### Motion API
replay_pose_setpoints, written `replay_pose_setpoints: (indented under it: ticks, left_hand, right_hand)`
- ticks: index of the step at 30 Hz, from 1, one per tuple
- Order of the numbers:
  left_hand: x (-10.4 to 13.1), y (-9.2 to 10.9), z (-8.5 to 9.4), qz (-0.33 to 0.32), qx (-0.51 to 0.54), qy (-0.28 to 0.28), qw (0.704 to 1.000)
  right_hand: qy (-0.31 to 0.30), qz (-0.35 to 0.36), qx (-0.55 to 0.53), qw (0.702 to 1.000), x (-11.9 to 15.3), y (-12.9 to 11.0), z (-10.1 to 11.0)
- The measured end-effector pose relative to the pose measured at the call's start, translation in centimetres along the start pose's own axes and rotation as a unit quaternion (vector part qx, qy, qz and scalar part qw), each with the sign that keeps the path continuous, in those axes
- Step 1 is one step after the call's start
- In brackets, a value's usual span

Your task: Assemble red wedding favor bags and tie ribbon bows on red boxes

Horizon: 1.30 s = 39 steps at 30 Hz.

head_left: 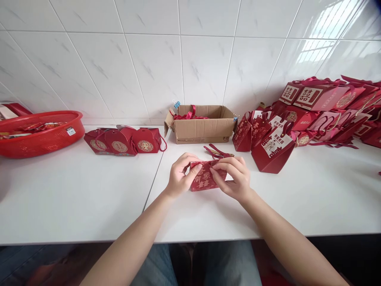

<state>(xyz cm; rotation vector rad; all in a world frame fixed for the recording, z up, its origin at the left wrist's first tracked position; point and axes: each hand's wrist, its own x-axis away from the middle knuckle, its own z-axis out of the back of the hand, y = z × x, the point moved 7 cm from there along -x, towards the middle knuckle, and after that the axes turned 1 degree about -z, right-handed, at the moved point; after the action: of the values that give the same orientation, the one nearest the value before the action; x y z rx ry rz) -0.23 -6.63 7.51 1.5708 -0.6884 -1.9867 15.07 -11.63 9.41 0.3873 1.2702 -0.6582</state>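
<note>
A red gift box (204, 179) with gold Chinese characters is between my hands at the middle of the table. My left hand (182, 174) is closed on its left side, the thumb lying over the front near the top. My right hand (233, 174) pinches at the box's upper right edge, thumb and forefinger together; what exactly lies between those fingertips is too small to make out. Just behind the box lie dark red ribbon loops (214, 151), close to the fingers of my right hand.
Behind stands an open cardboard box (205, 132) with red ribbon inside and blue clips on it. Left are several red boxes (120, 142) and a red plastic basket (41, 141). Finished-looking red triangular boxes (272, 153) and a large stack of gift boxes (323, 101) stand right.
</note>
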Motion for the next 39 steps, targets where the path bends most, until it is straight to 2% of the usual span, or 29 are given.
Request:
replay_pose_setpoints:
  ticks: [14, 20, 23, 26, 29, 32, 35, 39]
  left_hand:
    - [0.0, -0.2, 0.0, 0.008, -0.009, -0.004, 1.000]
    - [0.1, -0.1, 0.0, 0.002, -0.008, -0.007, 1.000]
    - [0.1, -0.1, 0.0, -0.001, -0.008, -0.017, 1.000]
    - [0.1, 0.0, -0.2, -0.012, -0.010, -0.035, 0.999]
    - [0.2, 0.2, -0.2, -0.044, -0.063, -0.013, 0.997]
    - [1.0, 1.0, -0.3, -0.118, -0.174, 0.062, 0.976]
    - [2.5, 2.4, -2.0, -0.224, -0.273, 0.090, 0.931]
    - [3.8, 3.1, -4.5, -0.282, -0.350, 0.081, 0.890]
  right_hand:
    - [-0.010, -0.017, 0.008, 1.000, 0.1, 0.3, -0.2]
    - [0.017, -0.008, 0.044, 0.999, 0.2, 0.3, -0.1]
    - [0.051, -0.045, 0.030, 0.997, 0.1, 0.7, 0.5]
    - [0.006, -0.123, -0.058, 0.991, 0.2, 1.7, -0.2]
    - [-0.046, -0.172, -0.128, 0.976, 0.5, 2.4, -1.2]
    - [-0.017, -0.190, -0.133, 0.972, 0.8, 2.5, -1.1]
    - [-0.005, -0.233, -0.138, 0.963, 1.0, 2.8, -1.1]
    - [0.006, -0.287, -0.139, 0.948, 1.3, 3.3, -0.9]
